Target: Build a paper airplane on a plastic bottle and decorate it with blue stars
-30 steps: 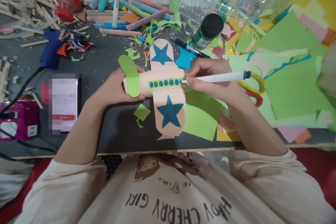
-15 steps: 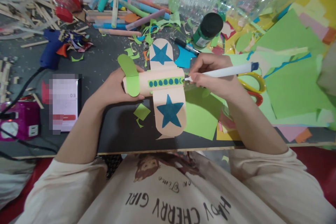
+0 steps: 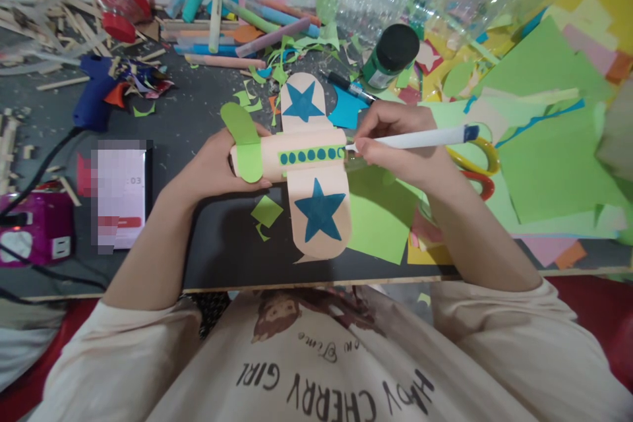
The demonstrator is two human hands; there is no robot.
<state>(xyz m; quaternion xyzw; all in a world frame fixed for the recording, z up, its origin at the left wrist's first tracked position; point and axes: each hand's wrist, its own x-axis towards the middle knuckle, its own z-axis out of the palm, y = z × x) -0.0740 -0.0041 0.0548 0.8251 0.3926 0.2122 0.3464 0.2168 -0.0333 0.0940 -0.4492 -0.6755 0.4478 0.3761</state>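
Observation:
A paper airplane model (image 3: 274, 148) made of a cream tube lies crosswise in front of me, with a blue star on each rounded wing (image 3: 322, 237). Along its body runs a green strip (image 3: 311, 156) with a row of dark blue dots; the rightmost is only partly filled. My left hand (image 3: 210, 161) is wrapped round the tail end, beside the green tail piece (image 3: 247, 151). Pinched in my right hand (image 3: 395, 138) is a white marker (image 3: 420, 138) with a blue end, its tip at the last dot.
A blue glue gun (image 3: 93, 95), a phone (image 3: 121, 194) and a purple box (image 3: 37, 227) lie to the left. Behind are several markers (image 3: 217, 33) and a dark-lidded jar (image 3: 390, 56). Scissors (image 3: 477, 165) and green paper sheets (image 3: 558, 145) are at the right.
The marker tip has shifted very slightly at the rightmost dot, and the marker's rear end has moved a little left and down. My left hand still holds the airplane in place.

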